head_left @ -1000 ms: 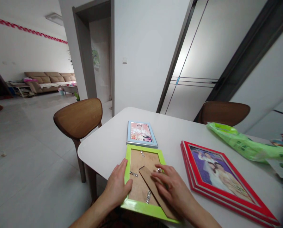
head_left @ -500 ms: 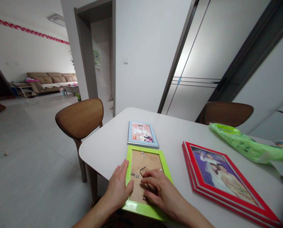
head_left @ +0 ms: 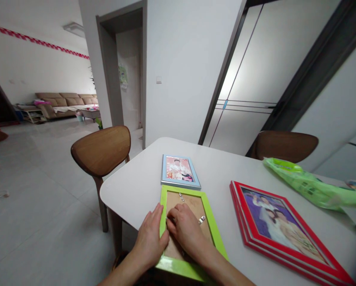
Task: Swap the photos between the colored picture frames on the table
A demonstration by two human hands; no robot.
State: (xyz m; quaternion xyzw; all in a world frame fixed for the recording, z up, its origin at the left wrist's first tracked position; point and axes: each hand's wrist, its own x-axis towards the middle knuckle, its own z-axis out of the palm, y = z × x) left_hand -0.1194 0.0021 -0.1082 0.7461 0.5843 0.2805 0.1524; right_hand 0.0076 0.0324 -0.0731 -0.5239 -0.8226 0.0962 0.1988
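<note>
Our left hand [head_left: 149, 234] grasps a glossy lime-green rectangular frame [head_left: 213, 218].
Our right hand [head_left: 185, 228] curls over it, grip hidden from us.

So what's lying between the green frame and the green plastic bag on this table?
In the head view, a stack of red picture frames lies between the green frame and the green plastic bag.

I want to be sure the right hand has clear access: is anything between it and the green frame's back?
Nothing visible: the right hand is directly over the brown backing, fingertips near the left inner edge of the green frame. The left hand is at that side's rim, not in between.
</note>
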